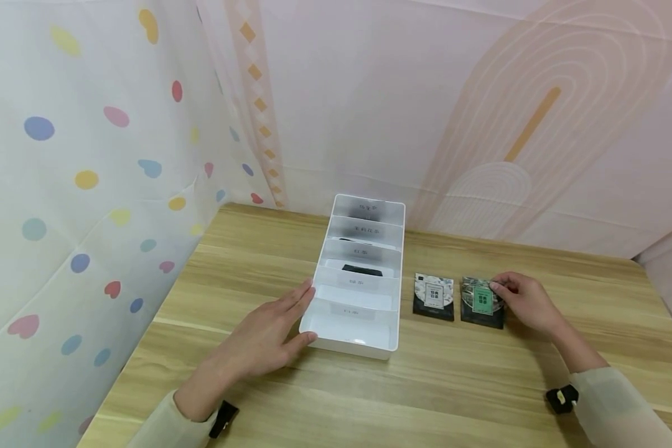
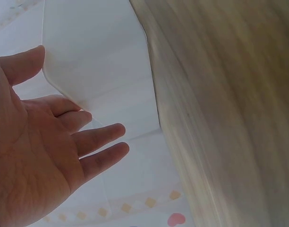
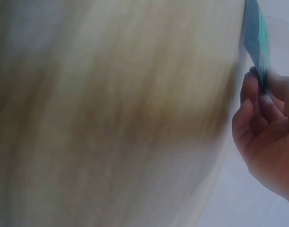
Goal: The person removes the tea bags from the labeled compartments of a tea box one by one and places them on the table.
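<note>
A long white box (image 1: 347, 344) split into several compartments lies on the table. My left hand (image 1: 263, 339) rests against its left edge, thumb at the near corner. In the left wrist view those fingers (image 2: 99, 137) are loosely extended along the box's side (image 2: 102, 71). My right hand (image 1: 529, 302) pinches the right edge of a dark sachet with a green label (image 1: 483, 301) between thumb and fingers. From the right wrist, the sachet (image 3: 258, 40) shows edge-on above the fingertips. A sachet with a white label (image 1: 434, 297) lies between it and the box.
Dark flat items (image 1: 362, 270) show inside the box's middle compartments, which carry printed labels. The wooden table (image 1: 347, 404) meets a patterned curtain (image 1: 358, 112) at the back and a dotted one (image 1: 89, 218) at the left.
</note>
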The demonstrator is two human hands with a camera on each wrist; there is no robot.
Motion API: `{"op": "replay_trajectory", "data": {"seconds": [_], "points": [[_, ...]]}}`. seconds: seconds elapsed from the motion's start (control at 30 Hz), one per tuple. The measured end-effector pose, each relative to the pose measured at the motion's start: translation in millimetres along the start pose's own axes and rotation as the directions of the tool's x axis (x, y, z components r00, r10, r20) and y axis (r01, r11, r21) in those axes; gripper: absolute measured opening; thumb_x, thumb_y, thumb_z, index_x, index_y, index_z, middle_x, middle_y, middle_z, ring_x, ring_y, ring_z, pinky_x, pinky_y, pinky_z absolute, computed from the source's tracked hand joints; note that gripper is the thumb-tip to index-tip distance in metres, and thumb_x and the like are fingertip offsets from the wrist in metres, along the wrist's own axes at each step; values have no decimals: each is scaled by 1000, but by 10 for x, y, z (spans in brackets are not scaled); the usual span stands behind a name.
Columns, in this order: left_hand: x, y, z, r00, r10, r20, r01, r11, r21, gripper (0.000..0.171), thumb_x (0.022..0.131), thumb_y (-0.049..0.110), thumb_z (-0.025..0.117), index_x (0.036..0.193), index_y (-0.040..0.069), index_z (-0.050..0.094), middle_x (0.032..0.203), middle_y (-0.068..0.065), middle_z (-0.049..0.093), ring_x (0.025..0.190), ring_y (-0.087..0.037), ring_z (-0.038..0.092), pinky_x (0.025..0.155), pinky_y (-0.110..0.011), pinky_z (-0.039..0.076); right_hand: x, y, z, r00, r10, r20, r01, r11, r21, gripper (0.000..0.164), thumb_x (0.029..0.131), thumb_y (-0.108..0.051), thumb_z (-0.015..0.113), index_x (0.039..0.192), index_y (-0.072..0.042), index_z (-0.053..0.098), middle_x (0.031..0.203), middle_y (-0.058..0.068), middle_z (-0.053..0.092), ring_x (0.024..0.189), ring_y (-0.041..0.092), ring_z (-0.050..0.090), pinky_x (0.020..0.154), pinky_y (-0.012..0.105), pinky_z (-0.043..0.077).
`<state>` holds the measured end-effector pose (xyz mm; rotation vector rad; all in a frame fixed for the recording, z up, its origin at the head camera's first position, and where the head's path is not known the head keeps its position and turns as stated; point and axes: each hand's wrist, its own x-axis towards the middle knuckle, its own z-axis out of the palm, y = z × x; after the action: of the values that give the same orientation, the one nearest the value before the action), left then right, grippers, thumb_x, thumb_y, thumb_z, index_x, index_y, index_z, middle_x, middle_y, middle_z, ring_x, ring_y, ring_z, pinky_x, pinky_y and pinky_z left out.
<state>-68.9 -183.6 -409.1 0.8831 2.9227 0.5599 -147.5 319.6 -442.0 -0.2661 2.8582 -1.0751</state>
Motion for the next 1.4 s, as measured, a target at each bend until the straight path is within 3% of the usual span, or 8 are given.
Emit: {"op": "replay_trajectory", "data": {"seconds": [0.3,0.6,0.8,1.1,1.4], "points": [[-2,-12,6,1000,6,-8,-6,1000,-2,78,103,43,64,160,-3,36,169,-15,30,146,-33,46,112,-53,46,28,-9,2,1000,15,26,-15,1000,-25,23,109,-8,56,118,11,67,95,15,71,73,17,58,59,28,48],[7,-6,-6,1000,7,-4,-7,1000,6,78,103,43,64,159,-4,36,169,-16,30,146,-34,46,111,-53,46,54,-17,-89,991,81,105,-81,997,1,24,109,-11,56,118,10,64,86,9,69,71,21,65,56,31,55],[6,-3,-9,1000,2,2,-2,1000,5,78,103,42,64,159,-4,37,169,-16,30,147,-34,45,112,-53,45,34,-41,-158,988,86,132,-84,996,-17,27,111,-13,54,120,11,63,81,8,68,72,21,64,57,31,52],[6,-6,-1,1000,0,7,0,1000,-1,79,102,42,65,160,-4,36,169,-16,30,147,-34,44,112,-53,45,24,-112,-243,999,-32,-6,32,998,-54,27,109,-10,55,123,12,64,97,18,71,77,22,64,59,28,53],[3,-2,-9,1000,-3,9,3,1000,1,79,102,43,65,160,-4,36,169,-15,29,148,-33,44,113,-53,45,2,-330,-291,997,-51,-59,51,999,-7,37,112,-20,52,130,11,62,105,23,70,85,33,68,60,27,54]]}}
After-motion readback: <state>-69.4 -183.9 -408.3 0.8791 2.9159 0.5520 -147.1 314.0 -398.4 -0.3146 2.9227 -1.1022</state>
